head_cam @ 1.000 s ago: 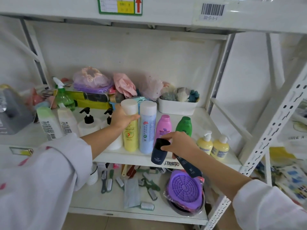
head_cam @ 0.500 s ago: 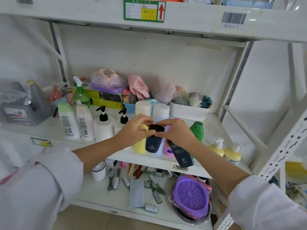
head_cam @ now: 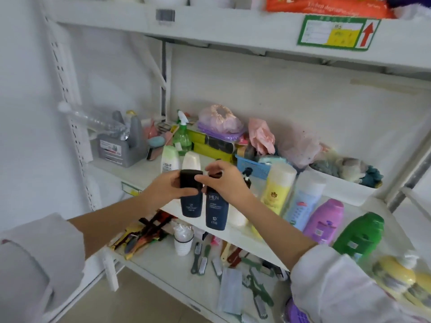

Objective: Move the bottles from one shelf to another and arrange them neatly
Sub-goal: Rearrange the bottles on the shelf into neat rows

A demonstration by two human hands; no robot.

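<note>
White shelf (head_cam: pixel 149 169) ahead: my left hand (head_cam: pixel 163 190) grips 1 navy bottle (head_cam: pixel 191 201), my right hand (head_cam: pixel 227 183) the taller navy bottle (head_cam: pixel 217 212), both just before its edge; touching, they might knock and slip.

One dark bottle (head_cam: pixel 191 201) is now held by the left hand (head_cam: pixel 163 190), seemingly passed over; the other (head_cam: pixel 217 210) is kept in the right hand (head_cam: pixel 224 180).

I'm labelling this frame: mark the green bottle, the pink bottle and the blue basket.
green bottle (head_cam: pixel 360 231): head view, middle of its body.
pink bottle (head_cam: pixel 325 221): head view, middle of its body.
blue basket (head_cam: pixel 253 166): head view, its front wall.
</note>
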